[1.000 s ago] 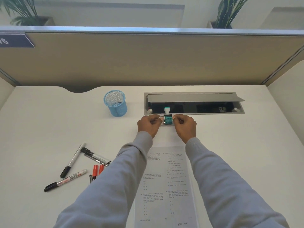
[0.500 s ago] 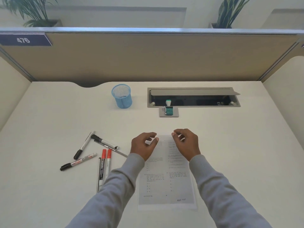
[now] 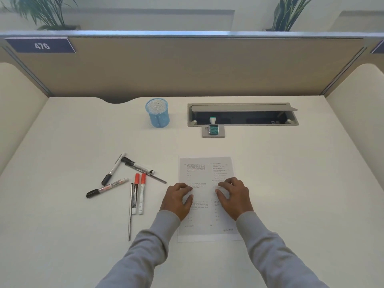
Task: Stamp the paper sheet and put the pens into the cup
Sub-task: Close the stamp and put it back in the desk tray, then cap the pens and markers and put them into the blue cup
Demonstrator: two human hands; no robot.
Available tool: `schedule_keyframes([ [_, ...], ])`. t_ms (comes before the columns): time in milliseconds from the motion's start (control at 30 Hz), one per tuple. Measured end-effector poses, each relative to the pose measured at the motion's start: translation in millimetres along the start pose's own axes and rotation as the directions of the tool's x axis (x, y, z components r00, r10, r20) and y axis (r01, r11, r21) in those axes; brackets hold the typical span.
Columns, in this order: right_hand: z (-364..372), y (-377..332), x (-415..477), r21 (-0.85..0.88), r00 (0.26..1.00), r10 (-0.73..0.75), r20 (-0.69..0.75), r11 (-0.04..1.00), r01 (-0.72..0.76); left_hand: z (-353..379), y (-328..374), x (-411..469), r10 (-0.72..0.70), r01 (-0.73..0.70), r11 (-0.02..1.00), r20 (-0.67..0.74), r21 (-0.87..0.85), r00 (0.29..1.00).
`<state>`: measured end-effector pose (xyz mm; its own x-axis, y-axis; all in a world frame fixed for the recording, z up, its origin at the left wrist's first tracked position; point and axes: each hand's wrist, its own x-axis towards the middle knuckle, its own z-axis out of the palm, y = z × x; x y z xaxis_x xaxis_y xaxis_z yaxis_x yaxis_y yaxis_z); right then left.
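Left hand (image 3: 178, 199) and right hand (image 3: 234, 197) lie apart, fingers loosely curled, both resting on the paper sheet (image 3: 207, 175) at lower centre of the frame; they grip nothing. No stamp mark is visible on the sheet, so stamping looks not yet done. The stamp (image 3: 213, 127) stands on its pad (image 3: 221, 134) in upper centre, w/ the open cable tray (image 3: 243, 110) behind. The pens (image 3: 133, 183), approx. seven, are scattered at left centre, all outside the blue mesh cup (image 3: 158, 114). Both parts of the task remain, I judge.
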<state>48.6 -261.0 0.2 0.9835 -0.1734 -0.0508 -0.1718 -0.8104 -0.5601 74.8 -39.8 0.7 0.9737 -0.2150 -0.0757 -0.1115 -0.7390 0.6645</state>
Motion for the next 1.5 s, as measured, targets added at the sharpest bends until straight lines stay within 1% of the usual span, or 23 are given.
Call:
schedule_keyframes([
  [100,4.2,1.5,-4.9,-0.034,0.999,0.018,0.049,0.999,-0.016,2.6,-3.9,-3.3,0.015,-0.015,1.0,0.007,0.012,1.0],
  [333,1.0,-2.9,-7.4,-0.047,0.996,0.038,0.082,0.998,-0.034,7.0,-6.9,-6.4,0.057,-0.057,0.998,-0.047,0.002,0.997],
  [500,-7.5,-9.8,-2.5,-0.026,0.989,0.04,0.141,0.999,-0.037,6.1,-2.8,-9.4,0.037,-0.038,0.999,-0.056,-0.024,0.998],
  [567,-8.7,-13.6,-1.6,0.007,0.991,0.033,0.13,0.999,-0.035,3.4,-1.2,-10.6,0.03,-0.033,0.999,-0.069,-0.037,0.997],
  [700,-4.7,-27.1,-1.8,0.038,0.994,-0.011,0.104,0.999,0.007,-6.3,-0.6,-11.1,0.071,-0.078,0.996,-0.142,-0.043,0.987],
  [800,2.7,-42.6,-0.6,0.057,0.991,-0.053,0.124,0.997,0.046,-17.8,-4.0,-11.2,0.089,-0.098,0.995,-0.201,-0.032,0.975],
  [900,12.6,-60.1,-0.5,0.067,0.982,-0.097,0.163,0.994,0.087,-33.3,-13.3,-10.1,0.081,-0.084,0.996,-0.265,0.0,0.961],
  [967,19.6,-71.9,-0.4,0.064,0.971,-0.132,0.199,0.99,0.122,-46.3,-22.2,-9.5,0.047,-0.048,0.999,-0.308,0.004,0.95],
  [1033,26.7,-84.4,0.5,0.073,0.956,-0.172,0.237,0.985,0.159,-58.6,-34.2,-9.3,-0.019,0.019,1.0,-0.351,-0.003,0.936],
  [1167,42.0,-115.0,4.2,0.101,0.93,-0.229,0.287,0.973,0.209,-78.5,-58.7,-12.2,-0.283,0.276,0.958,-0.386,-0.074,0.878],
  [1233,50.6,-132.4,7.3,0.112,0.922,-0.237,0.305,0.971,0.213,-85.9,-69.6,-14.7,-0.379,0.372,0.923,-0.378,-0.096,0.845],
  [1333,63.7,-157.3,13.0,0.128,0.917,-0.204,0.342,0.977,0.169,-93.6,-79.9,-19.3,-0.481,0.47,0.874,-0.352,-0.123,0.803],
  [1500,84.4,-189.9,25.1,0.148,0.915,-0.097,0.392,0.988,0.042,-101.0,-85.6,-20.2,-0.538,0.524,0.842,-0.291,-0.132,0.791],
])
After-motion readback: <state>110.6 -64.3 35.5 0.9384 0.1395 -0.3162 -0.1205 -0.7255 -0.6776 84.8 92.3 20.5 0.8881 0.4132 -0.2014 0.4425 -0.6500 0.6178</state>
